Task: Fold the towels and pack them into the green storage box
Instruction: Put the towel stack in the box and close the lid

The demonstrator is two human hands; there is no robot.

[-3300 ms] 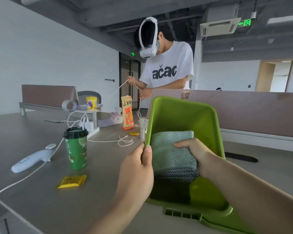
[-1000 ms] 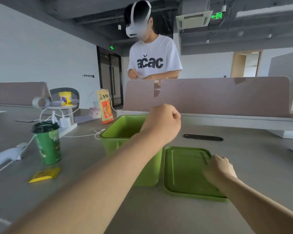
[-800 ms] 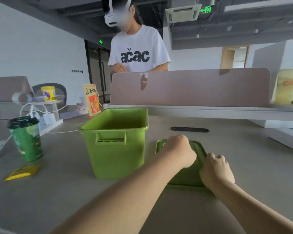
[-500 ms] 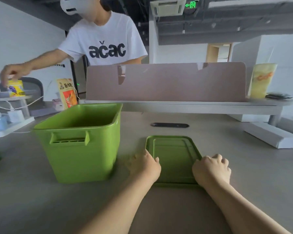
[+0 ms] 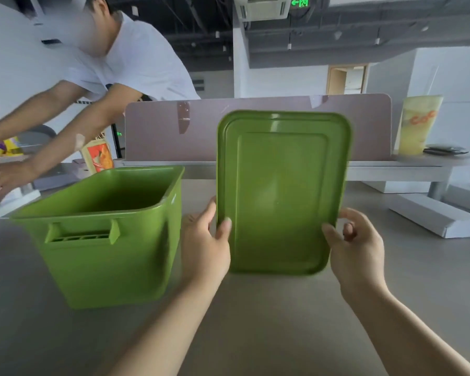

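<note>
Green storage box [image 5: 103, 251]: glossy plastic, open top, rounded rim, slotted handle on the near wall. It stands on the table, left of my hands. The interior is dark and I cannot see its contents from this angle.

Lid [image 5: 280, 196]: same green, a flat rectangle with rounded corners and a stepped raised panel. It is upright just right of the box, broad face toward me. I cannot tell whether its lower edge touches the table.

My left hand [image 5: 204, 248] grips the lid's lower left edge, thumb on the front. My right hand [image 5: 356, 251] grips the lower right edge likewise, fingers curled behind.

Table [image 5: 255, 321]: grey, matte. Behind it stands a mauve partition [image 5: 255, 126]. A person in a white T-shirt [image 5: 136, 63] leans over at far left. A yellow bag [image 5: 415, 126] stands at the partition's right end, and an orange packet [image 5: 98, 156] stands behind the box.
</note>
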